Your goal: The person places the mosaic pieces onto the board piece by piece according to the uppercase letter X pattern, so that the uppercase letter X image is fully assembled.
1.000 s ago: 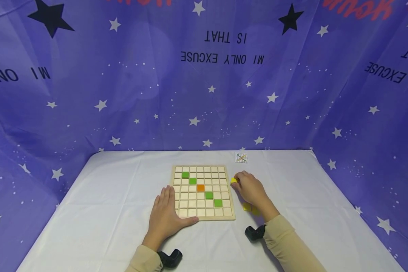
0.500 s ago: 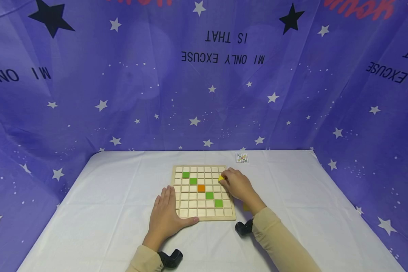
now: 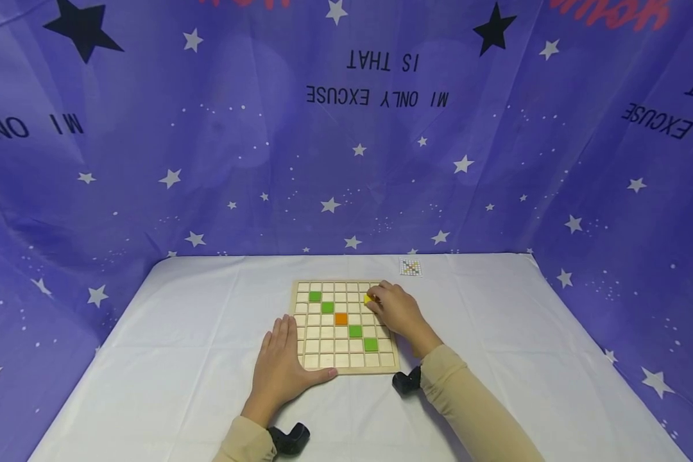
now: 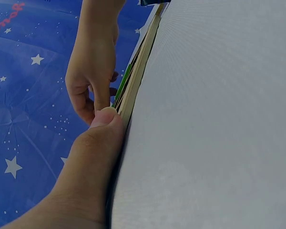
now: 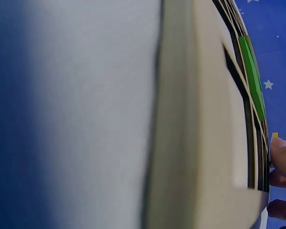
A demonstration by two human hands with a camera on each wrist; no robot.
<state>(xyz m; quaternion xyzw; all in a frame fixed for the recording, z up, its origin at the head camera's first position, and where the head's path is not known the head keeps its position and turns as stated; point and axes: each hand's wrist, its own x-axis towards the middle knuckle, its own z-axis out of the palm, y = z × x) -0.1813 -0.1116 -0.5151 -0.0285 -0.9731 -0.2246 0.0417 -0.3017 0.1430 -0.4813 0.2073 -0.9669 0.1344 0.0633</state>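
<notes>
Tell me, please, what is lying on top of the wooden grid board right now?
On the wooden grid board lie four green tiles and one orange tile. The right hand, pinching a yellow tile, covers several cells; their contents are hidden.

The board [image 3: 344,326] looks like pale, matt wood with smooth square tiles; the green tiles [image 3: 355,331] on it have a flat painted finish. Under the board lies white woven cloth [image 3: 179,359], behind it printed purple fabric [image 3: 208,160].
</notes>
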